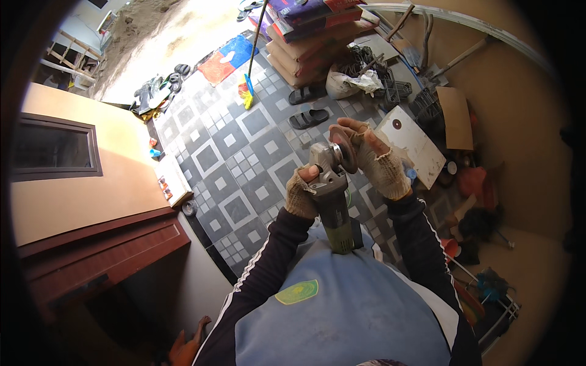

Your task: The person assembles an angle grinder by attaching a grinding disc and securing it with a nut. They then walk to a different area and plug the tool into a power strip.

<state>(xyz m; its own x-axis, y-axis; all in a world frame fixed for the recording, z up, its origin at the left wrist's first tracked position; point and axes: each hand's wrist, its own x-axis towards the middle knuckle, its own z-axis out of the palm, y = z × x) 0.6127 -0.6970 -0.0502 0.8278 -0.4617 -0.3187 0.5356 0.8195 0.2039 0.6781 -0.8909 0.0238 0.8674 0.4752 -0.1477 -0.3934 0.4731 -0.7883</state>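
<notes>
Head view: the grinder is held in front of the shirt, its neck wrapped by the left hand. The right hand is held at the disc, fingers loosely spread; whether the disc is touched can't be told. If the switch got bumped while powered, fingers could be cut or the knit glove snagged. Edges: movement to the right is hemmed in by the white board; more room is given leftward over tiled floor. Sandals could be tripped on ahead.
</notes>
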